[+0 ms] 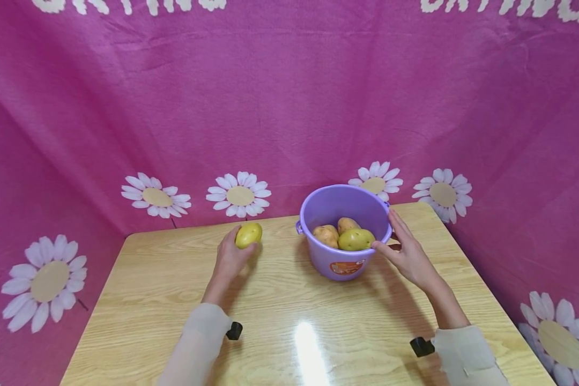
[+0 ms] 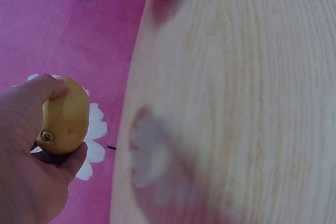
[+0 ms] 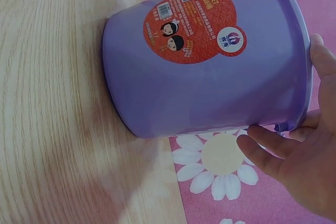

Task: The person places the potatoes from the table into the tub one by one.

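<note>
My left hand (image 1: 232,253) grips a smooth yellow potato (image 1: 249,235) over the left part of the table. The left wrist view shows my thumb on one side of this potato (image 2: 68,116) and fingertips on the other, with a small dark dimple near one end. A purple bucket (image 1: 339,265) stands upright to its right. Inside lie two tan potatoes (image 1: 325,235) and a greenish one (image 1: 356,239). At the bucket's right side my right hand (image 1: 410,257) holds the rim. The right wrist view has the fingers of that hand (image 3: 315,156) spread near the handle joint.
The wooden table (image 1: 265,311) reaches back to a pink cloth (image 1: 289,107) with white daisies, which also hangs at both sides. An orange-red label (image 3: 194,24) is on the bucket's wall. Light glares on the table's near part.
</note>
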Motion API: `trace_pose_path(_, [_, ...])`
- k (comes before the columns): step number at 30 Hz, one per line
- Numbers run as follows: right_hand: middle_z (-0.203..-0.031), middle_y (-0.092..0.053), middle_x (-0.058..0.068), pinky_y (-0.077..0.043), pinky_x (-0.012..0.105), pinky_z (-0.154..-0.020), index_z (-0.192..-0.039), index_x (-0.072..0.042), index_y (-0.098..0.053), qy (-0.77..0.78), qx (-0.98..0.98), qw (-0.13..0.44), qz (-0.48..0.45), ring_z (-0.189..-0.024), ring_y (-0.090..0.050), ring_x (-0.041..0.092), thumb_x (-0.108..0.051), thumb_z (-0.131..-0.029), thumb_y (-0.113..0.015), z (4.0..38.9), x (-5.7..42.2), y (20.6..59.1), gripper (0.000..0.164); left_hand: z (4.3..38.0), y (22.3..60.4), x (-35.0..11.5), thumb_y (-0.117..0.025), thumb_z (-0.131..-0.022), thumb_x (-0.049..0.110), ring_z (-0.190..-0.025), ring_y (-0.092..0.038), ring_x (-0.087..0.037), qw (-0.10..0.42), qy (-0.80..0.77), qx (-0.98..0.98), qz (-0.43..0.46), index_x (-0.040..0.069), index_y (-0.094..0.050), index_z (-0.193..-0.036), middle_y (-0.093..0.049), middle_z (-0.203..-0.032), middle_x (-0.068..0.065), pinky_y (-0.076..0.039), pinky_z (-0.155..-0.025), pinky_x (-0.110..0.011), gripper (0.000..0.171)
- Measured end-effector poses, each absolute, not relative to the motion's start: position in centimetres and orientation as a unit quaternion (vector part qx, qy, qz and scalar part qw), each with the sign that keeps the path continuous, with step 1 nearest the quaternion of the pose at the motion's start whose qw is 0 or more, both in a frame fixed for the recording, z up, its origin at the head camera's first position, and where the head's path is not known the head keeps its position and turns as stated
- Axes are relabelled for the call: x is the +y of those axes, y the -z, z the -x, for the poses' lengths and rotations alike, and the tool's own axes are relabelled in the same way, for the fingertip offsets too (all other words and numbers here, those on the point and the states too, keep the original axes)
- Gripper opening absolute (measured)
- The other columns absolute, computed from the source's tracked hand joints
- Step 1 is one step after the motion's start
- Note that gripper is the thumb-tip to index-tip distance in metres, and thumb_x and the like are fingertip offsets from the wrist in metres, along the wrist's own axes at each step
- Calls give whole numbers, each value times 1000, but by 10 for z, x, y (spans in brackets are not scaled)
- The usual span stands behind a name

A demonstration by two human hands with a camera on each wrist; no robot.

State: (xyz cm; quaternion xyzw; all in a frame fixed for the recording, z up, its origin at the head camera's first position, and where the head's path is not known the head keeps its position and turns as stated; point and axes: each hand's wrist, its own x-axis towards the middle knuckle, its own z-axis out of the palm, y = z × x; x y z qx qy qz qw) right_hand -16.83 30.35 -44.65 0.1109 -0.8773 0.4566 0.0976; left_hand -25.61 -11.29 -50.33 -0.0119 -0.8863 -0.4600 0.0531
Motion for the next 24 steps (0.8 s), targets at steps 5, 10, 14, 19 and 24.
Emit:
trace_pose_path(5, [-171, -13, 19, -53, 53, -97, -164, 0, -15, -453, -880, 94, -109, -128, -55, 44, -17, -100, -71, 168, 303, 446, 86, 252, 492, -113, -77, -89, 18, -119, -56, -37, 52, 460, -886, 19, -1, -49, -149, -57, -140, -23, -47, -102, -52, 69])
trace_pose_path(10, [-170, -13, 22, -52, 53, -96, -163, 2, -15, -457, -876, 98, -116, -127, -55, 46, -15, -99, -72, 169, 303, 445, 87, 248, 480, -114, -79, -89, 19, -121, -56, -38, 62, 453, -889, 30, 0, -50, -149, -57, -141, -22, -47, -103, -52, 69])
trace_pose_path(14, [-169, -14, 23, -52, 53, -96, -163, 2, -16, -459, -875, 100, -115, -127, -55, 46, -15, -99, -71, 169, 303, 446, 86, 247, 471, -115, -80, -88, 17, -121, -57, -39, 78, 452, -887, 42, -2, -51, -147, -59, -139, -24, -46, -103, -53, 68])
trace_pose_path(19, [-169, -14, 22, -51, 57, -97, -163, 2, -15, -457, -876, 101, -116, -128, -54, 46, -18, -100, -70, 170, 303, 447, 85, 243, 458, -116, -81, -88, 17, -121, -58, -41, 89, 450, -887, 48, -4, -51, -147, -60, -138, -26, -46, -103, -54, 70])
trace_pose_path(24, [-170, -14, 22, -50, 58, -97, -163, 1, -15, -457, -875, 103, -119, -128, -54, 46, -19, -101, -69, 170, 303, 446, 85, 240, 445, -117, -82, -87, 19, -119, -59, -42, 92, 441, -891, 53, -5, -53, -145, -62, -136, -26, -47, -101, -54, 69])
